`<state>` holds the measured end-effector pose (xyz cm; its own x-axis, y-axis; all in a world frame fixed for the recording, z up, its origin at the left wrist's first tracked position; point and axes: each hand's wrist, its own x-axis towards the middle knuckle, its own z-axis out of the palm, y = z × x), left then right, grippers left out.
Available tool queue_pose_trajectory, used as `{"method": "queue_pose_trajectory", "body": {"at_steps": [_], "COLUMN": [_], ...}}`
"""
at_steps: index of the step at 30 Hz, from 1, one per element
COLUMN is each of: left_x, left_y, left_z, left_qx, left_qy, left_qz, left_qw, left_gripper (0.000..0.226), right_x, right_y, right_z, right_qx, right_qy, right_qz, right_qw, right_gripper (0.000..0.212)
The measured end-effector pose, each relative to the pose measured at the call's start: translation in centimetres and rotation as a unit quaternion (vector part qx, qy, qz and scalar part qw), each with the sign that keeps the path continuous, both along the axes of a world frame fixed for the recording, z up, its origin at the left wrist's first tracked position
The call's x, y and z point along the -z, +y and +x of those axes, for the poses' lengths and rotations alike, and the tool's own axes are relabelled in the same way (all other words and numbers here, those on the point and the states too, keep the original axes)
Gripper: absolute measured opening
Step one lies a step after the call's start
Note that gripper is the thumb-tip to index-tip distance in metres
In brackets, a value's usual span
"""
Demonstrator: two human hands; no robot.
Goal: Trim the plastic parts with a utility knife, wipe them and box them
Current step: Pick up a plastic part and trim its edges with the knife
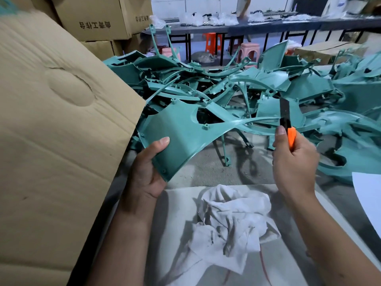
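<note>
A teal plastic part (181,131) is being held up near the middle, its broad panel being gripped at the lower left corner by the left hand (148,168), thumb laid on the face. Its thin curved arm is reaching right, toward the blade of an orange utility knife (287,129), which is being clasped upright in the curled fingers of the right hand (294,162). A crumpled white cloth (228,221) is lying nearer. More teal parts (226,83) are heaped farther back, and a cardboard flap (51,120) is leaning at left.
</note>
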<state>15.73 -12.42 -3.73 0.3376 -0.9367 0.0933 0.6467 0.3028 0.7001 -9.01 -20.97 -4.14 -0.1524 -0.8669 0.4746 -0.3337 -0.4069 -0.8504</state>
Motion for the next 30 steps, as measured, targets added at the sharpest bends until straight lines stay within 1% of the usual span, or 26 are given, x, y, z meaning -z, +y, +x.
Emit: {"method": "queue_pose_trajectory", "body": {"at_steps": [3, 4, 6, 9, 11, 13, 14, 15, 17, 18, 19, 20, 22, 24, 25, 26, 28, 30], "left_x": [0.0, -0.1, -0.1, 0.3, 0.6, 0.8, 0.8, 0.8, 0.6, 0.5, 0.5, 0.6, 0.6, 0.4, 0.4, 0.5, 0.6, 0.9], "left_y": [-0.2, -0.4, -0.8, -1.4, -1.7, -2.1, -2.3, -2.5, -2.6, -2.6, -2.5, -2.3, -2.1, -1.7, -1.6, -1.7, -1.7, -1.9], "left_z": [0.0, 0.0, -0.1, -0.5, -0.9, -1.3, -1.5, -1.7, -1.9, -1.8, -1.6, -1.2, -0.8, -0.8, -0.9, -1.0, -1.2, -1.1], "left_qx": [-0.023, -0.032, -0.030, 0.009, 0.003, -0.025, -0.036, -0.047, -0.087, -0.116, -0.149, -0.175, -0.203, -0.208, -0.222, -0.227, -0.228, -0.219], "left_qy": [0.037, 0.054, 0.064, 0.036, 0.003, -0.041, -0.048, -0.049, -0.078, -0.113, -0.160, -0.208, -0.304, -0.358, -0.364, -0.362, -0.352, -0.353], "left_qz": [0.001, 0.000, -0.004, -0.024, 0.019, 0.076, 0.080, 0.064, 0.020, 0.005, -0.007, -0.022, -0.054, -0.086, -0.094, -0.101, -0.100, -0.099], "left_qw": [0.999, 0.998, 0.998, 0.999, 1.000, 0.996, 0.995, 0.996, 0.993, 0.987, 0.976, 0.962, 0.929, 0.906, 0.900, 0.899, 0.902, 0.904], "left_gripper": [0.023, 0.024, 0.037, 0.046, 0.047, 0.037, 0.033, 0.036, 0.056, 0.065, 0.068, 0.063, 0.035, 0.003, 0.011, 0.013, 0.007, 0.007], "right_x": [0.1, 0.0, 0.0, -0.1, 0.1, 0.1, 0.0, 0.0, 0.1, 0.2, 0.3, 0.3, 0.6, 0.9, 1.0, 1.1, 1.2, 1.4], "right_y": [0.0, 0.1, 0.3, 0.5, 0.5, 0.7, 1.0, 1.1, 1.5, 1.6, 1.7, 1.7, 1.5, 1.3, 1.2, 1.1, 1.1, 1.0], "right_z": [0.1, 0.2, 0.5, 0.8, 0.9, 1.1, 1.3, 1.5, 1.8, 1.9, 2.0, 2.0, 2.1, 2.1, 2.2, 2.1, 2.0, 2.0], "right_qx": [-0.018, -0.029, -0.041, -0.057, -0.072, -0.092, -0.102, -0.110, -0.133, -0.148, -0.161, -0.167, -0.169, -0.163, -0.158, -0.155, -0.162, -0.167], "right_qy": [-0.019, -0.028, -0.035, -0.047, -0.048, -0.040, -0.031, -0.014, 0.015, 0.028, 0.050, 0.082, 0.155, 0.221, 0.247, 0.264, 0.282, 0.306], "right_qz": [0.015, 0.019, 0.018, 0.006, -0.001, -0.013, -0.023, -0.033, -0.044, -0.045, -0.052, -0.063, -0.080, -0.071, -0.061, -0.051, -0.034, -0.013], "right_qw": [1.000, 0.999, 0.998, 0.997, 0.996, 0.995, 0.994, 0.993, 0.990, 0.988, 0.984, 0.981, 0.970, 0.959, 0.954, 0.951, 0.945, 0.937], "right_gripper": [0.059, 0.059, 0.053, 0.045, 0.044, 0.038, 0.034, 0.028, 0.017, 0.013, 0.013, 0.014, 0.015, 0.017, 0.016, 0.015, 0.016, 0.018]}}
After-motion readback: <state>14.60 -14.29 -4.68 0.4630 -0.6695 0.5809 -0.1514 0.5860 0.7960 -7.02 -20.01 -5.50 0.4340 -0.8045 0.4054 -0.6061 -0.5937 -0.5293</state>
